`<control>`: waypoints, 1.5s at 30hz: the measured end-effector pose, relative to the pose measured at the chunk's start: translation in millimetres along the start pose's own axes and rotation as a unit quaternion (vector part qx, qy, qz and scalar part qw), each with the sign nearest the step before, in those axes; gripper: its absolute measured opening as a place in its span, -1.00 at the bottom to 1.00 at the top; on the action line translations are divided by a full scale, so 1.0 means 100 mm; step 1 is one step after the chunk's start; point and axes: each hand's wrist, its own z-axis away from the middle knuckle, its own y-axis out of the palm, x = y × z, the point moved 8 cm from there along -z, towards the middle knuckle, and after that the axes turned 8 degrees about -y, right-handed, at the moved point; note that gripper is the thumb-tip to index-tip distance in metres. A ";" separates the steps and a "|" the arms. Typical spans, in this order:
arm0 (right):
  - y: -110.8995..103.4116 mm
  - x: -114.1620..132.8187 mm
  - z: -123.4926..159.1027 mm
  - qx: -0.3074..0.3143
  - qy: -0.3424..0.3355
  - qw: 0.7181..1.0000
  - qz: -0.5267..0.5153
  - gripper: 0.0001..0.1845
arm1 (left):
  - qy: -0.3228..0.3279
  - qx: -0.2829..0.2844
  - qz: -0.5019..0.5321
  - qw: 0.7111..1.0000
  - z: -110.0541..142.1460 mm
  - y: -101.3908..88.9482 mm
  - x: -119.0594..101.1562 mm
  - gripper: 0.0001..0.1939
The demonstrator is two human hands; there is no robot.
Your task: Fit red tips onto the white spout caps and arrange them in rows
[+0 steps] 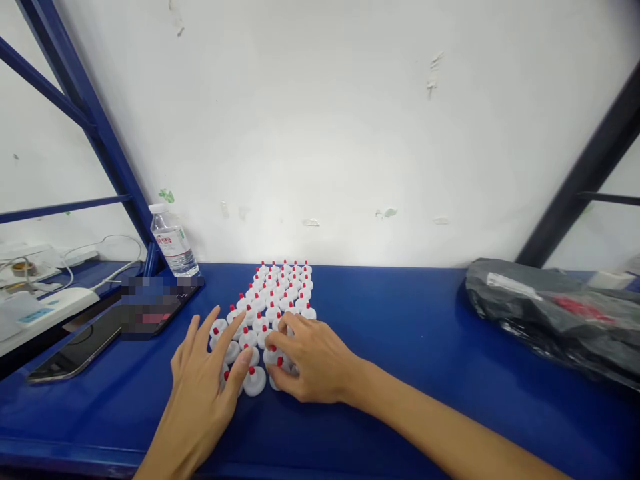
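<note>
Many white round caps with red tips (255, 381) stand close together in rows on the blue table, red tips mostly upward. Over the left edge of this group, my left hand (203, 380) is spread open, its fingers and thumb around and above several caps. My right hand (315, 360) reaches in from the right with curled fingers. Its thumb and fingers close around a white cap with a red tip (273, 357) at the near right part of the group. The hand partly hides that cap and others beneath it.
A clear water bottle (175, 243) stands at the back left beside the blue metal frame (95, 127). Near it lie two dark phones (75, 343) and a white power strip (55, 310) with cables. A black plastic bag (530, 307) rests at right. The white wall (320, 133) borders the table's back.
</note>
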 end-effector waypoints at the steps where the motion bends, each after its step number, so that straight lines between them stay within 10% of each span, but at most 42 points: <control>1: 0.00 0.00 0.00 0.003 -0.002 1.000 0.001 -0.74 | 0.001 0.000 0.002 1.000 0.00 0.00 0.01 -0.46; 14: -0.17 -0.35 0.29 -0.023 0.046 0.997 -0.050 -0.73 | -0.017 0.033 0.017 0.999 0.01 0.06 -0.01 -0.47; 30: -0.38 -1.20 0.77 -0.147 0.252 0.926 -0.240 -0.70 | -0.054 0.097 0.040 0.993 -0.21 0.19 -0.07 -0.28; 45: -0.53 -1.07 0.77 -0.150 0.217 0.953 -0.149 -0.55 | 0.196 0.061 -0.033 0.978 -0.15 0.31 -1.12 -0.64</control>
